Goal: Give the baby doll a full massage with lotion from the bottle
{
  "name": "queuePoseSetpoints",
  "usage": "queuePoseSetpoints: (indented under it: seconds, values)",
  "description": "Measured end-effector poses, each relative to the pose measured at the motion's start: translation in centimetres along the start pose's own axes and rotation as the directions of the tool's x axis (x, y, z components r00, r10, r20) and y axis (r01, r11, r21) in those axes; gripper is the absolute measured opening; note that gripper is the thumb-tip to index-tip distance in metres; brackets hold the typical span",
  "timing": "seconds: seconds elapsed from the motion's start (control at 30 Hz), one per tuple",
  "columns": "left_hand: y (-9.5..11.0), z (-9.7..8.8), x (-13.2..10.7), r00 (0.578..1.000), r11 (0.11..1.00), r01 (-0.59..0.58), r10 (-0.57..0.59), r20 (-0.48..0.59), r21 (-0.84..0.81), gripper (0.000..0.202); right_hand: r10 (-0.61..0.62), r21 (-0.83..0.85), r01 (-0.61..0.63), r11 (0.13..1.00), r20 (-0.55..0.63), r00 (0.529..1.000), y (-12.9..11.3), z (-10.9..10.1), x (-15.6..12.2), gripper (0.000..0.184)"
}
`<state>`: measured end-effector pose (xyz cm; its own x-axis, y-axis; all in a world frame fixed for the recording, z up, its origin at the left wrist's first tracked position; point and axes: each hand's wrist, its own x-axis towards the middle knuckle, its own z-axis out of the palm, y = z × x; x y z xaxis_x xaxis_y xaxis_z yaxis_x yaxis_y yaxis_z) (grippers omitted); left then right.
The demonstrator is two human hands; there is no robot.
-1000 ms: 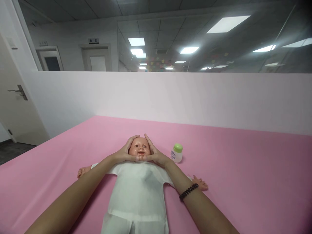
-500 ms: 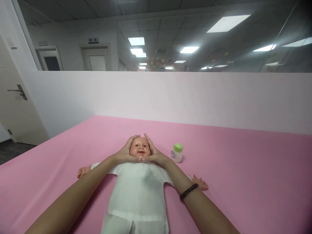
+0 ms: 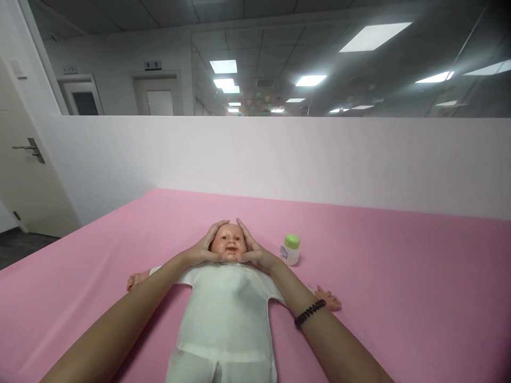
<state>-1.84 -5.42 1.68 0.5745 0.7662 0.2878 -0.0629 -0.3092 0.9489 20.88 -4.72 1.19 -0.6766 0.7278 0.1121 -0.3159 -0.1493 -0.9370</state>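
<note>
A baby doll [image 3: 229, 308] in a white long-sleeved outfit lies on its back, arms spread to both sides. My left hand [image 3: 204, 250] cups one side of its head, fingers curved up to the top and thumb beside the chin. On the opposite side, my right hand [image 3: 257, 252] holds the head in the same way, with its thumb by the chin. The doll's face [image 3: 230, 242] shows between my palms. The thumbs are apart, with the chin visible between them. A black coiled band [image 3: 310, 313] circles my right wrist.
Pink cloth [image 3: 391, 276] covers the surface under the doll. A small clear jar with a green lid [image 3: 292, 242] stands right of the doll's head. Behind rises a white half-wall [image 3: 279, 157] with glass above. At far left is a door [image 3: 27, 159] with a metal handle.
My thumbs, which nearly met under the doll's chin, have slid outward and apart. The fingers still rest around the head. The doll and jar have not moved.
</note>
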Motion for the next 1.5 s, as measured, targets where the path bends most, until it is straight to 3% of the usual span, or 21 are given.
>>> queuePoseSetpoints:
  seconds: [0.33,0.63,1.1,1.3,1.5]
  values:
    - [-0.6,0.8,0.2,0.988,0.987,0.007,0.018,-0.154,0.161,0.110,-0.022,-0.187,0.016,0.982,-0.030,0.999,0.2,-0.1,-0.1,0.133]
    - [-0.7,0.7,0.2,0.990,0.989,-0.008,0.028,-0.135,0.149,0.107,-0.026,-0.214,0.020,0.977,-0.028,0.999,-0.2,0.3,-0.2,0.127]
    - [0.4,0.3,-0.1,0.999,0.999,0.009,-0.007,-0.044,0.052,0.098,-0.017,0.030,0.017,0.999,0.007,1.000,0.1,0.0,0.1,0.124]
    - [0.2,0.4,-0.1,0.998,0.998,0.016,-0.011,-0.068,0.062,0.101,-0.039,-0.030,0.039,0.999,-0.004,0.999,0.1,0.2,0.0,0.124]
    - [-0.5,0.6,0.2,0.991,0.989,-0.006,0.025,-0.130,0.150,0.110,-0.045,-0.214,0.041,0.976,-0.018,0.999,-0.2,0.2,-0.2,0.128]
